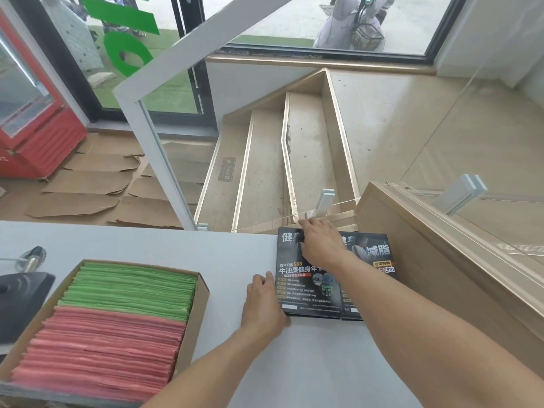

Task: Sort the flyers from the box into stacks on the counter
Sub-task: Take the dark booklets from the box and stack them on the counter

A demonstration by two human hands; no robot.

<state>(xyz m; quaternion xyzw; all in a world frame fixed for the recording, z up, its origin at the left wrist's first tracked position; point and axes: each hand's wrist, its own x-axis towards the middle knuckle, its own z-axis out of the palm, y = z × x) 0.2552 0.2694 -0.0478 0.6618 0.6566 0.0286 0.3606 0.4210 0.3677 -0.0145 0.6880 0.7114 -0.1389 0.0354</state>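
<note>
Presently observed: left hand (263, 304) laid on the white counter (223, 254), fingers loosely extended and touching the near-left edge of the dark flyer stack (306, 287), nothing pinched. Right hand (319, 240) laid flat over the far end of the same stack, fingers straight, pressing down rather than grasping. Second dark flyer stack (374, 254) just right of the right wrist, partly covered by the forearm, edge to edge with the first. Cardboard box (200, 293) well left of the left hand, packed with upright green flyers (132, 287) at its far end and red flyers (106, 348) at its near end. Beyond the right fingertips, wooden stairs (265, 160) descending behind a glass panel.
</note>
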